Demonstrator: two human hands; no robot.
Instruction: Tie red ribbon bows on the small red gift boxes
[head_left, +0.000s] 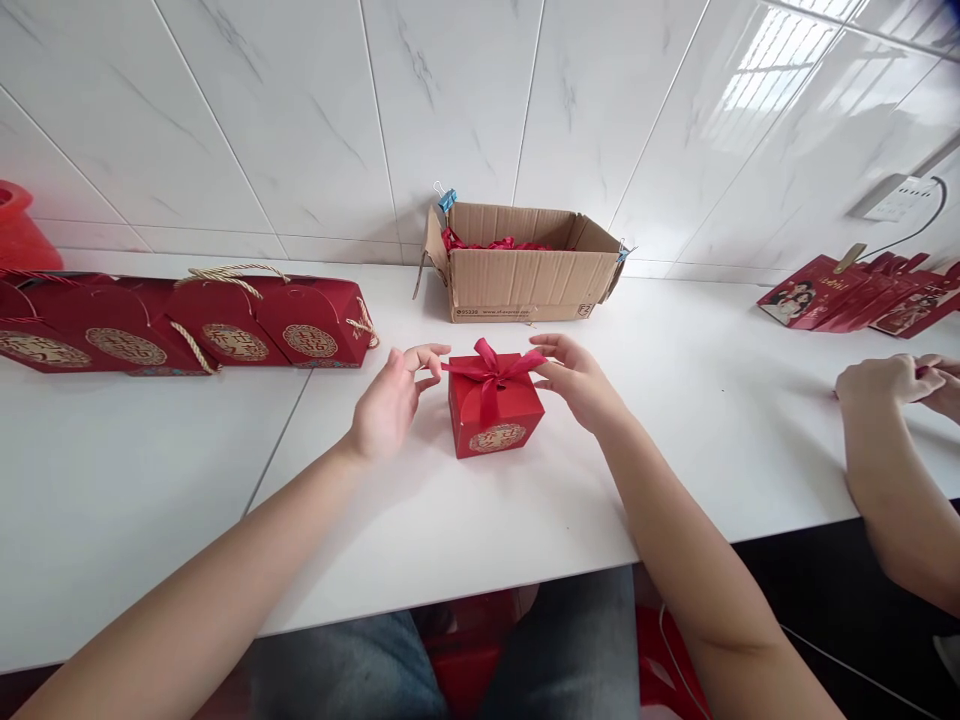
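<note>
A small red gift box (495, 436) with a round gold emblem on its front stands on the white table. A red ribbon (491, 372) is tied in a bow on its lid, with loops and tails spreading sideways. My left hand (394, 400) is at the left side of the bow, its fingers bent and closed at the ribbon's left end. On the other side, my right hand (576, 378) has its fingers closed at the bow's right loop, the index finger stretched out. Both fingertips partly hide the ribbon ends.
An open cardboard box (525, 285) holding red ribbons stands by the tiled wall, with blue binder clips at its corners. Several red gift boxes (311, 325) with cord handles line the left. Red bags (814, 292) stand at right, near another person's hands (877, 382).
</note>
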